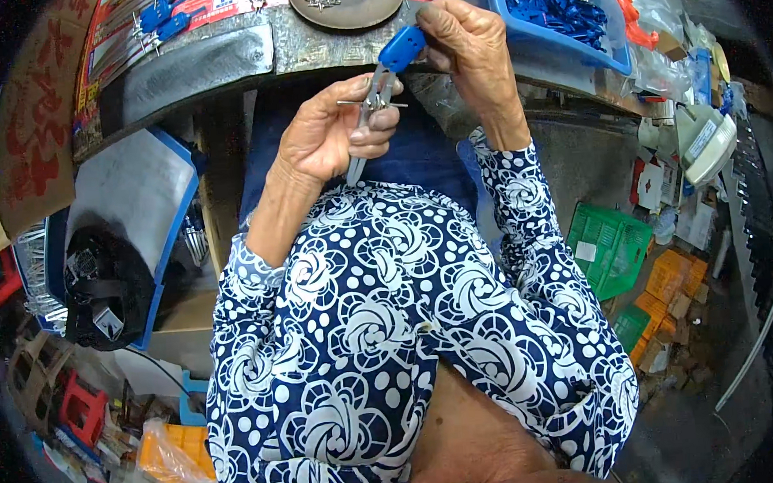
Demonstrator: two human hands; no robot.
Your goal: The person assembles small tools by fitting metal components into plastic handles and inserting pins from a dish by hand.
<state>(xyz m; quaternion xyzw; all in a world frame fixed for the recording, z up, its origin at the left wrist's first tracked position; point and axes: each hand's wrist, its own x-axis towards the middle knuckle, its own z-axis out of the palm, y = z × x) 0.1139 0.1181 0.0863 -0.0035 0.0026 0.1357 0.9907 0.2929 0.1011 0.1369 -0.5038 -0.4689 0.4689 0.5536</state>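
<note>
In front of my chest, a flat grey metal tool [378, 90] with a blue plastic handle piece [402, 48] at its upper end is held between both hands. My left hand [331, 134] is closed round the metal part, and its tapered end sticks out below the fingers. Thin metal pins jut sideways near those fingertips. Pinched at the blue piece's upper right edge is my right hand [474, 46]; whether its fingertips also hold something small I cannot make out. Just beyond the hands, a round brown dish [348, 19] of small metal pins or rivets rests on the bench.
The worn bench [304, 59] has a dark metal-covered edge [186, 68] at left, with blue-handled tools [160, 16] behind it. A blue crate [516, 43] of blue pieces stands right. Below lie a green crate [612, 245], orange crates [668, 282] and a black bag [106, 285].
</note>
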